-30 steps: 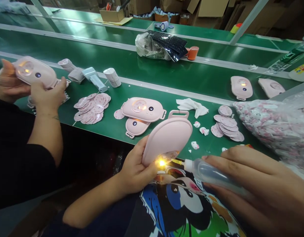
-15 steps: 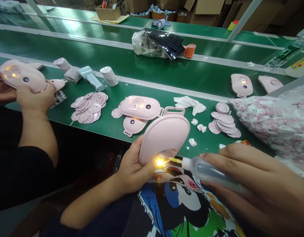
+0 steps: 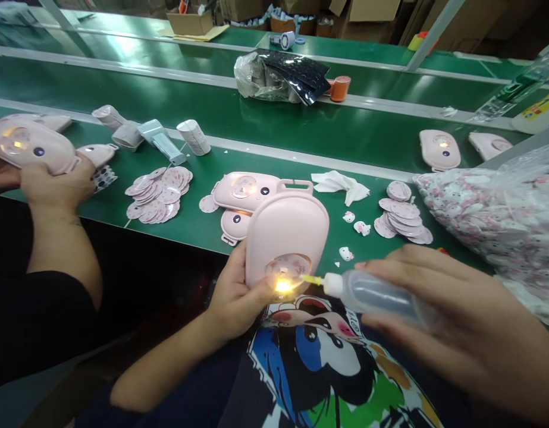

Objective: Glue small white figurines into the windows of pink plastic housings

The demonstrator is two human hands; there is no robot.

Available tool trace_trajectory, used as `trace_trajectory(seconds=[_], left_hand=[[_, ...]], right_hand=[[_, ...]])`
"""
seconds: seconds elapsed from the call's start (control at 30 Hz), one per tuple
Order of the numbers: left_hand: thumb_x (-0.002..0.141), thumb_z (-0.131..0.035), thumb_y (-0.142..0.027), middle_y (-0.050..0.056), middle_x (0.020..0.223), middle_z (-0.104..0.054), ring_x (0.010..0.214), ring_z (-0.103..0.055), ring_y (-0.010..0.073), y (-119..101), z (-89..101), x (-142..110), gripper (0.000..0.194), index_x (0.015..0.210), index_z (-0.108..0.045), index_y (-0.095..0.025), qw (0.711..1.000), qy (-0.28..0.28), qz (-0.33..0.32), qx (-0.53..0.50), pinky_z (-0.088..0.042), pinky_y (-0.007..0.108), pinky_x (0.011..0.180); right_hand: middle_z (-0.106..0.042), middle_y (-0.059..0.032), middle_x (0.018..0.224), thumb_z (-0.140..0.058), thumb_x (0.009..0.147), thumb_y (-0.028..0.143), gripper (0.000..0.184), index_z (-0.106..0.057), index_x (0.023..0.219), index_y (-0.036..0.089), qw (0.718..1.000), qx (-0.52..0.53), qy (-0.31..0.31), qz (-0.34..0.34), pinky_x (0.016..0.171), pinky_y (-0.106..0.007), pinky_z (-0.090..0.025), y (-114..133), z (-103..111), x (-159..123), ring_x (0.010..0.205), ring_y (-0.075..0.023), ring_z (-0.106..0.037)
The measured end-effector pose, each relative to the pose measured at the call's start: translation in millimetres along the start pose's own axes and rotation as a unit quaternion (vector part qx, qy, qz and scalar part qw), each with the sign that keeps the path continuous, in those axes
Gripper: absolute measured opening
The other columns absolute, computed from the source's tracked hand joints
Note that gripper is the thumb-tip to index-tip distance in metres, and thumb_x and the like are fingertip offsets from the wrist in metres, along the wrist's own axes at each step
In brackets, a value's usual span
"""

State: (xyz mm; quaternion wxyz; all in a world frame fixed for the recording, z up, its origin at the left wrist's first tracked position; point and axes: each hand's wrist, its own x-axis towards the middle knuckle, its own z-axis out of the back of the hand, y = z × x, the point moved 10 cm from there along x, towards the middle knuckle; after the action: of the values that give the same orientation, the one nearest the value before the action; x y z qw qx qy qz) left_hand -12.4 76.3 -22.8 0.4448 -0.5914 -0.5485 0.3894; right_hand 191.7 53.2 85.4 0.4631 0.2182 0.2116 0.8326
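My left hand (image 3: 238, 297) grips a pink oval plastic case (image 3: 287, 232) by its lower left side, thumb on its front. Near the case's lower end is a round clear window with a bright yellow light in it. My right hand (image 3: 452, 309) is closed around a translucent squeeze bottle (image 3: 376, 294) with a white cap and a thin yellow nozzle. The nozzle tip points left at the window's edge; whether it touches I cannot tell. Behind the case, two similar pink cases (image 3: 245, 189) lie on the green bench, one partly over the other.
Patterned round discs (image 3: 160, 196) lie heaped at left, with another disc stack (image 3: 401, 217) at right. Small white cat-head pieces (image 3: 346, 254) lie near a crumpled tissue (image 3: 341, 185). A plastic bag of such pieces (image 3: 479, 208) stands right. At far left, a co-worker's hands (image 3: 55, 184) hold another case.
The case in my left hand has turned more upright and shifted slightly left, showing more of its window. The bottle's nozzle has risen slightly and moved left with it.
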Motion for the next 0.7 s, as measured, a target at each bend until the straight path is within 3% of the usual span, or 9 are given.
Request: trace_trajectory(seconds=[0.1,0.17,0.2,0.23,0.37,0.5,0.63,0.7], left_hand=[[0.078,-0.077,-0.02,0.002,0.108,-0.075,0.093,-0.072,0.0197,8.0,16.1,1.6,0.048,0.123,-0.065,-0.029,0.999,-0.043,0.016,-0.021,-0.061,0.028,0.079],[0.075,-0.079,-0.021,0.002,0.104,-0.076,0.089,-0.072,0.0185,10.6,29.3,2.2,0.043,0.117,-0.067,-0.027,0.995,-0.089,0.028,-0.031,-0.061,0.028,0.078],[0.074,-0.08,-0.022,0.002,0.103,-0.076,0.088,-0.072,0.0183,11.6,35.2,2.6,0.042,0.114,-0.068,-0.026,0.992,-0.112,0.035,-0.037,-0.061,0.028,0.077],[0.071,-0.082,-0.023,0.002,0.101,-0.076,0.086,-0.072,0.0182,12.3,40.0,3.2,0.042,0.111,-0.068,-0.025,0.989,-0.132,0.042,-0.045,-0.062,0.028,0.076],[0.062,-0.087,-0.024,0.002,0.097,-0.077,0.083,-0.072,0.018,15.8,45.7,6.6,0.047,0.105,-0.069,-0.022,0.98,-0.175,0.072,-0.062,-0.062,0.026,0.071],[0.059,-0.089,-0.024,0.002,0.096,-0.077,0.083,-0.072,0.0181,18.6,41.9,6.9,0.052,0.107,-0.068,-0.023,0.977,-0.179,0.095,-0.061,-0.062,0.026,0.071],[0.059,-0.088,-0.024,0.003,0.096,-0.077,0.081,-0.072,0.0184,17.4,44.4,4.4,0.05,0.105,-0.069,-0.022,0.977,-0.183,0.099,-0.051,-0.061,0.026,0.069],[0.06,-0.088,-0.023,0.003,0.095,-0.077,0.079,-0.072,0.0188,17.8,47.7,4.0,0.049,0.106,-0.069,-0.021,0.976,-0.189,0.101,-0.05,-0.062,0.026,0.068]], right_hand=[[-0.069,-0.0032,0.098,-0.069,0.084,0.039,0.025,-0.067,0.108,0.03,0.982,0.147,-0.083,-0.083,0.064,-0.031,-0.052,-46.8,6.0,5.3,0.081,-0.0207,-0.065],[-0.069,-0.0035,0.095,-0.06,0.086,0.045,0.027,-0.065,0.105,0.027,0.932,0.293,-0.157,-0.143,0.063,-0.034,-0.053,-88.3,-0.5,7.8,0.075,-0.0205,-0.065],[-0.069,-0.0044,0.093,-0.055,0.085,0.048,0.031,-0.064,0.103,0.025,0.912,0.338,-0.165,-0.165,0.066,-0.037,-0.055,-105.7,-10.7,11.4,0.073,-0.021,-0.065],[-0.068,-0.0049,0.093,-0.052,0.084,0.048,0.033,-0.061,0.104,0.024,0.906,0.339,-0.176,-0.181,0.071,-0.04,-0.056,-120.2,-19.1,15.8,0.075,-0.0212,-0.065],[-0.066,-0.0068,0.114,-0.067,0.073,0.041,0.044,-0.054,0.111,0.024,0.928,0.266,-0.179,-0.192,0.093,-0.042,-0.05,-149.1,-50.7,41.6,0.104,-0.0234,-0.063],[-0.066,-0.0052,0.108,-0.071,0.071,0.033,0.036,-0.056,0.103,0.024,0.955,0.155,-0.138,-0.21,0.096,-0.049,-0.045,-156.9,-71.1,57.1,0.103,-0.0265,-0.061],[-0.058,-0.0126,0.124,-0.069,0.078,0.034,0.044,-0.054,0.116,0.021,0.97,0.048,-0.115,-0.21,0.099,-0.052,-0.042,-151.7,-59.8,44.7,0.115,-0.0319,-0.053],[-0.057,-0.0126,0.126,-0.064,0.084,0.031,0.037,-0.056,0.118,0.021,0.98,0.005,-0.077,-0.185,0.1,-0.05,-0.041,-142.4,-54.3,33.1,0.117,-0.0306,-0.052]])
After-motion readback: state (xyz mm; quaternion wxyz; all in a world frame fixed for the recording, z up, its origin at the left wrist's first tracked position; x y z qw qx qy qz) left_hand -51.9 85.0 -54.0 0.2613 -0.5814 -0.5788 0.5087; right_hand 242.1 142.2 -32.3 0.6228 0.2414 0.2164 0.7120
